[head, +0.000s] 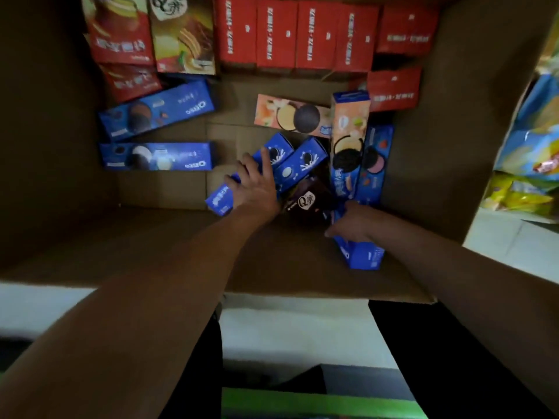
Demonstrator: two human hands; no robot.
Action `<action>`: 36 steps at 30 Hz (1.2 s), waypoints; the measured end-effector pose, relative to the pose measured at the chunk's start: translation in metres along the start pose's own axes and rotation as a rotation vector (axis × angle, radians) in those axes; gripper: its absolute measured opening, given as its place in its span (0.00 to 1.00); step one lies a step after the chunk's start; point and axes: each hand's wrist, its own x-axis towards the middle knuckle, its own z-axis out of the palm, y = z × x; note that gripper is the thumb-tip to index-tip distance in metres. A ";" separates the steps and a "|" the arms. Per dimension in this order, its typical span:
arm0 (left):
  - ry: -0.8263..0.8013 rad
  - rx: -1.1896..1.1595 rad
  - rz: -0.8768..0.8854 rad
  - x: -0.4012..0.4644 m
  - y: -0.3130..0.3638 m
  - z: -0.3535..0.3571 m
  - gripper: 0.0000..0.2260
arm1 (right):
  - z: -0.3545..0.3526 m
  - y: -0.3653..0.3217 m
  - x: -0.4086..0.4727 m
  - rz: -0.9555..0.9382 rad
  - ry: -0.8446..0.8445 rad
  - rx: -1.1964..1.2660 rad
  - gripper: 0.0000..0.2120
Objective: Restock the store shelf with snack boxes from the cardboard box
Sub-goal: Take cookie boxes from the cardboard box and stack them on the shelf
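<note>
Blue boxes [260,173] under both hands [257,189]

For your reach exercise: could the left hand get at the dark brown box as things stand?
Probably yes. The dark brown box lies uncovered right beside the left hand, though that hand already grips a blue box.

The brown cardboard box [438,122] holds red snack boxes with white lettering [296,34] at twelve o'clock and blue cookie boxes printed with black-and-white sandwich cookies [157,111] at ten o'clock. Toward the centre lie a peach-orange box picturing a cream and a black cookie [292,116] and a dark brown box with a white emblem [308,201]. At three o'clock, outside the carton, sit blue and yellow snack bags [532,152].
</note>
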 end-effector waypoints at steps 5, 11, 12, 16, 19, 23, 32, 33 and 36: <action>0.097 0.047 0.065 0.008 -0.012 0.004 0.57 | -0.012 0.002 0.003 0.024 -0.012 0.053 0.38; -0.019 -0.092 0.129 0.007 -0.037 -0.028 0.58 | -0.014 0.010 -0.018 -0.009 -0.062 0.404 0.24; -0.047 -0.113 0.114 0.004 -0.043 -0.032 0.58 | -0.013 0.009 -0.023 -0.009 -0.087 0.473 0.19; -0.090 -0.160 0.072 -0.006 -0.082 -0.048 0.57 | -0.012 0.002 -0.046 -0.018 -0.216 0.671 0.18; -0.098 -0.130 0.086 -0.013 -0.115 -0.057 0.56 | -0.009 -0.007 -0.058 -0.062 -0.247 0.702 0.21; -0.137 -0.123 0.100 -0.015 -0.155 -0.067 0.55 | 0.002 -0.016 -0.063 -0.107 -0.182 0.764 0.28; -0.068 0.134 0.310 -0.015 -0.203 -0.059 0.51 | 0.014 -0.034 -0.070 -0.243 0.140 1.047 0.24; -0.033 0.125 0.364 -0.017 -0.205 -0.054 0.48 | 0.015 -0.039 -0.070 -0.248 0.153 1.082 0.24; 0.019 0.030 0.396 -0.024 -0.203 -0.037 0.40 | 0.023 -0.061 -0.066 -0.282 0.162 1.058 0.24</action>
